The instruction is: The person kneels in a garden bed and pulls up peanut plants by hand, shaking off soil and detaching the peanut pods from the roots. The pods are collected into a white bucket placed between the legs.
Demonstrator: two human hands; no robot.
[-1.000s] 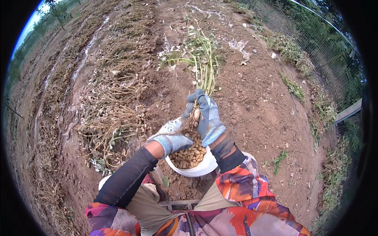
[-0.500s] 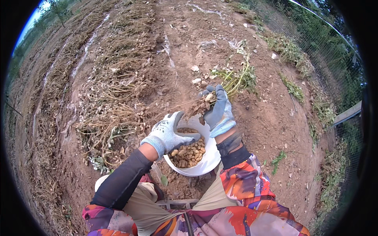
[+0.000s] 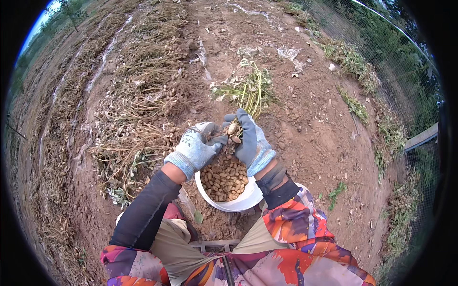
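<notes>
Head view. Peanut plant (image 3: 256, 88): one, leafy stems pointing away, pod-bearing root end above a white plastic bucket (image 3: 234, 206). Right hand (image 3: 249, 143), gloved: closed around the plant near its roots. Left hand (image 3: 200, 147), gloved: at the root end; cannot tell whether pinching a pod. Bucket: holding loose peanuts (image 3: 223, 183). Further left: withered peanut plants (image 3: 138, 105), in rows.

From my remote post I log: peanuts (image 3: 223, 183) in bucket (image 3: 237, 205), below frame centre; peanut plant (image 3: 254, 93) at upper centre; vine rows (image 3: 148, 66) upper left; mesh fence (image 3: 381, 43) upper right.
</notes>
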